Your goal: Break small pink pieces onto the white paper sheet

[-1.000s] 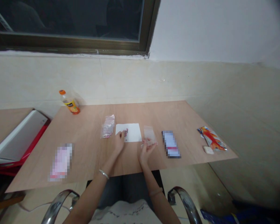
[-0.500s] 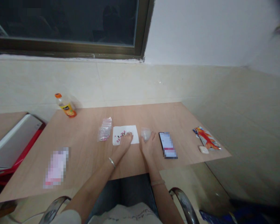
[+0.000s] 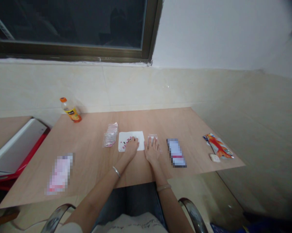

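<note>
Fingers [image 3: 153, 142] spread, the right hand [image 3: 152, 153] covers a clear bag [image 3: 152, 136].

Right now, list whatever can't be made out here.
Head view: much of the clear bag, under the right hand.
Head view: what the small pieces are, too tiny; the left hand may hide some.
Head view: phone screen and pink-and-white item, hidden by pixelation.
Head view: blue item, cut off by the bottom edge.

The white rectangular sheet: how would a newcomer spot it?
Find the brown wood-grained table, then the person's left hand. The white rectangular sheet lies partly beneath that hand. Unlike the stacked clear plastic bags beside it, it's solid white, scattered with small pink and dark pieces.
</note>
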Demonstrator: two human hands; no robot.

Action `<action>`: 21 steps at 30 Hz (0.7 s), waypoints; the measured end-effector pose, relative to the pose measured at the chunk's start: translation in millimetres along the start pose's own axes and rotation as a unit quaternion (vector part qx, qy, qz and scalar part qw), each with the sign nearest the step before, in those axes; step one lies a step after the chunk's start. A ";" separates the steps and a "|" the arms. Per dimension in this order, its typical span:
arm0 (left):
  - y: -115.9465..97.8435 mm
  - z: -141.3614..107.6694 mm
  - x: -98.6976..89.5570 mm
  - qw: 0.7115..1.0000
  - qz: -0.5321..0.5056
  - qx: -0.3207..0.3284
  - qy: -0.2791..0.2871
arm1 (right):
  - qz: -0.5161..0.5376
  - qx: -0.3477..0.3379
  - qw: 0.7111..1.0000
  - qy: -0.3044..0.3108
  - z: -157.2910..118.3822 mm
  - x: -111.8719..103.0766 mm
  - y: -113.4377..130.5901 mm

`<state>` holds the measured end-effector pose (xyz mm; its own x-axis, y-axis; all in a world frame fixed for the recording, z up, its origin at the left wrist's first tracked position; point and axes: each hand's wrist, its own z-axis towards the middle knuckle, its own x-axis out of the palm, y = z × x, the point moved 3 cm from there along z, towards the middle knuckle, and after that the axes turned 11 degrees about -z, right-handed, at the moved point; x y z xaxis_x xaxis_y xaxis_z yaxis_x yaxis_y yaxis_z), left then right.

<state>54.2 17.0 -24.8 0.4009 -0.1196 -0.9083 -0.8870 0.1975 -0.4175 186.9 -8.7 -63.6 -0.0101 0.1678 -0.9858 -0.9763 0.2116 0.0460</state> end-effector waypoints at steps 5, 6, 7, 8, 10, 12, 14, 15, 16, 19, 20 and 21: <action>7.5 -6.3 -11.1 0.999 -0.026 -0.014 -0.046 | 0.011 -0.004 1.000 -0.022 -0.5 0.2 -0.6; 11.8 -8.7 -15.4 0.997 -0.032 -0.024 -0.062 | 0.016 -0.002 1.000 -0.027 -0.8 0.1 -0.7; 17.4 -11.4 -20.2 0.995 -0.038 -0.037 -0.079 | 0.022 0.000 0.999 -0.032 -1.0 0.0 -0.7; 24.4 -14.5 -25.3 0.993 -0.041 -0.053 -0.098 | 0.029 0.000 0.999 -0.038 -1.3 -0.4 -0.8; 42.9 -21.4 -36.3 0.982 -0.050 -0.104 -0.150 | 0.045 -0.001 0.998 -0.050 -1.8 -1.4 -1.1; 67.7 -29.4 -47.6 0.948 -0.080 -0.195 -0.237 | 0.072 -0.004 0.995 -0.063 -2.4 -2.4 -2.1; 92.4 -34.6 -54.9 0.918 -0.091 -0.265 -0.280 | 0.110 0.005 0.991 -0.077 -3.3 -3.2 -4.6; 104.7 -36.3 -57.6 0.901 -0.096 -0.303 -0.296 | 0.133 0.014 0.987 -0.085 -3.9 -3.6 -6.6; 115.9 -36.6 -59.8 0.889 -0.100 -0.328 -0.302 | 0.158 0.025 0.982 -0.097 -4.7 -4.1 -9.0; 142.4 -32.1 -65.0 0.876 -0.124 -0.359 -0.298 | 0.233 0.068 0.958 -0.151 -8.8 -8.7 -17.2; 148.7 -29.5 -66.6 0.876 -0.134 -0.358 -0.293 | 0.255 0.078 0.948 -0.173 -10.8 -11.2 -19.5; 153.9 -26.8 -68.3 0.878 -0.142 -0.354 -0.289 | 0.272 0.085 0.938 -0.196 -12.9 -14.2 -21.5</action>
<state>-115.9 29.5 -26.3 0.4972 0.4889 -0.7167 -0.5703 -0.4383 -0.6947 205.2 -28.0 -52.7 -0.3836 0.6297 -0.6755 -0.8012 0.1367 0.5825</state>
